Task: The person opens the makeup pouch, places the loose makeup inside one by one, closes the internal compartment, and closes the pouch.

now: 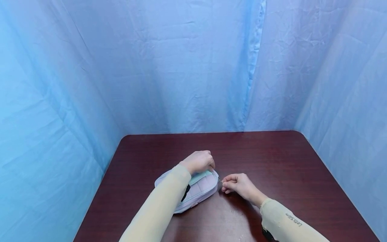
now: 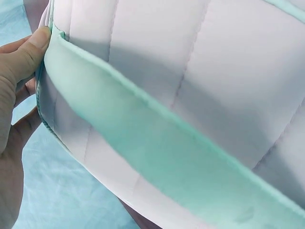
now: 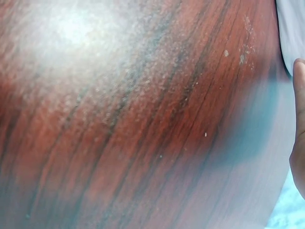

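Observation:
A pale lavender quilted zip pouch (image 1: 206,190) with a mint-green band (image 2: 143,129) lies at an angle on the table. My left hand (image 1: 200,162) reaches over its far side. In the left wrist view, that hand (image 2: 16,90) pinches the pouch's edge, thumb on the quilted face and fingers behind. At the pouch's right end, my right hand (image 1: 241,186) pinches a small zipper pull (image 1: 221,181) between thumb and fingertips. Only part of the right hand (image 3: 299,124) shows at the right wrist view's edge, beside a bit of the pouch (image 3: 293,31).
The dark red-brown wooden table (image 1: 281,161) has rounded far corners. Light blue curtains (image 1: 193,74) hang behind it and along both sides. Glare and small pale specks mark the wood (image 3: 157,119) in the right wrist view.

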The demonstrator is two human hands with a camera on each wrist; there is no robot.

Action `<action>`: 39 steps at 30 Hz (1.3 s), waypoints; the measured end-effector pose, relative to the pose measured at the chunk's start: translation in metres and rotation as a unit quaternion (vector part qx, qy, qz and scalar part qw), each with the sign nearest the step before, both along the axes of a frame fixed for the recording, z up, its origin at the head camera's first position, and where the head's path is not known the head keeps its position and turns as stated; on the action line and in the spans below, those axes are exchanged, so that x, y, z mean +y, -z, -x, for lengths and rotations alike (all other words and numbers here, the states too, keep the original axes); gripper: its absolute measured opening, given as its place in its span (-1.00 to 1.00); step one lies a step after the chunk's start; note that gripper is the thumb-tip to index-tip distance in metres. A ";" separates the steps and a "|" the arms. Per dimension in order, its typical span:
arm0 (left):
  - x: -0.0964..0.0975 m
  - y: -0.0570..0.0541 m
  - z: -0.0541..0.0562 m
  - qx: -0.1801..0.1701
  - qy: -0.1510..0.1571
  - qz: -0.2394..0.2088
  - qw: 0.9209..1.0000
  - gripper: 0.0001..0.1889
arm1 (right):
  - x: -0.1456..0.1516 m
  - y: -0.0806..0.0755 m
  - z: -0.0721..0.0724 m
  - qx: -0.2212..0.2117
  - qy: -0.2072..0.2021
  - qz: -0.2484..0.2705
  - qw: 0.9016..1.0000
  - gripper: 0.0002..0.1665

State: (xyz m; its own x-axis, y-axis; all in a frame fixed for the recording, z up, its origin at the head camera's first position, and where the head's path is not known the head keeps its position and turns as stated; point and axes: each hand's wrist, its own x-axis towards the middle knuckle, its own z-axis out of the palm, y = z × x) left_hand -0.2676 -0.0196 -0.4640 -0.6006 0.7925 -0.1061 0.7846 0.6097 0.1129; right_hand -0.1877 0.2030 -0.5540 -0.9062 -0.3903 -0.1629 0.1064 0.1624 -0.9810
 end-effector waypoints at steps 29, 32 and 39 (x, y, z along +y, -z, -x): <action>-0.021 -0.004 0.013 -0.005 -0.131 -0.046 0.990 -0.86 | -0.022 0.000 -0.004 0.020 -0.018 -0.026 0.999 -0.81; -0.024 -0.003 0.014 -0.007 -0.151 -0.046 0.987 -0.87 | -0.023 0.000 -0.006 0.023 -0.024 -0.030 0.999 -0.81; -0.034 0.000 0.015 -0.010 -0.180 -0.046 0.983 -0.88 | -0.021 0.000 -0.008 0.017 -0.032 -0.035 0.999 -0.82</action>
State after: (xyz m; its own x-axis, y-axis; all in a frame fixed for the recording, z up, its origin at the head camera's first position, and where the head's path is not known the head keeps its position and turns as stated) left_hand -0.2822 -0.0536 -0.4636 -0.8422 0.5359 -0.0585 0.5172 0.8338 0.1930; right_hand -0.1793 0.1817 -0.5539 -0.8854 -0.4361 -0.1612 0.0605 0.2358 -0.9699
